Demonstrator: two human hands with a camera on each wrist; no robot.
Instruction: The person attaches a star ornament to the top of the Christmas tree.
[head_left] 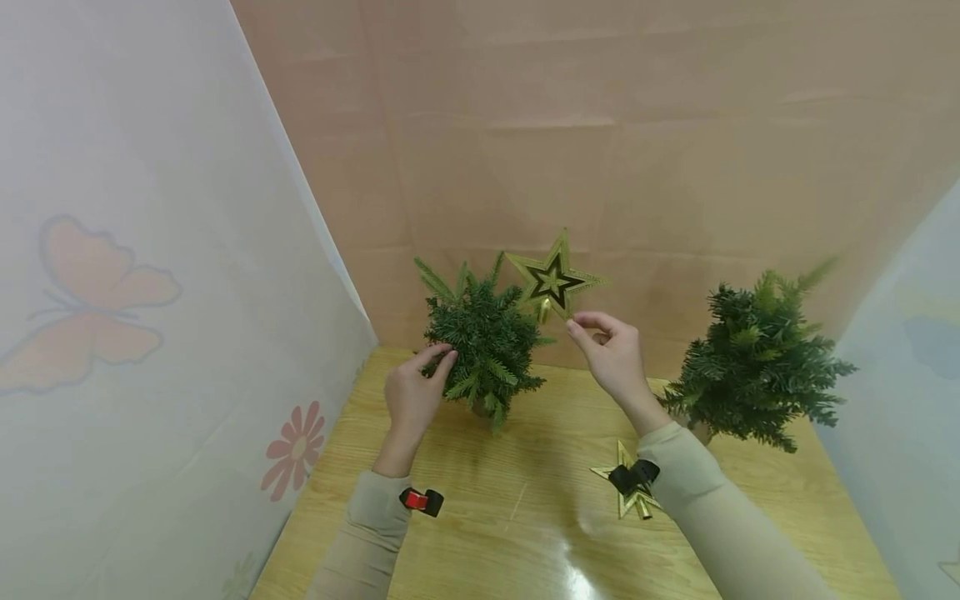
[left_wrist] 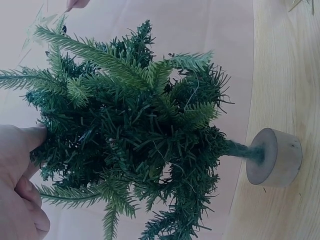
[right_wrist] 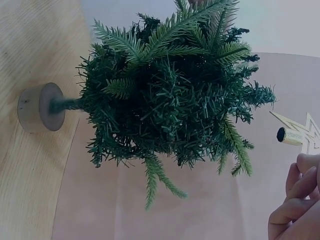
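Note:
A small artificial Christmas tree (head_left: 483,337) stands upright on a round wooden base (left_wrist: 282,157). My left hand (head_left: 415,392) pinches the upper foliage on its left side, thumb and fingers partly hidden by needles. Between the thumb and fingers of my right hand (head_left: 617,358) is a gold star tree topper (head_left: 553,281), pinched by a lower point. The star is held up to the right of the treetop, apart from it. Its short tube shows an open end facing the tree in the right wrist view.
To the right stands a second small Christmas tree (head_left: 757,367). Another gold star (head_left: 624,507) lies on the wooden table (head_left: 510,533), partly covered by my right wrist's black device (head_left: 633,477). A pink backdrop (head_left: 487,167) hangs behind, and a white printed sheet (head_left: 172,208) borders the left.

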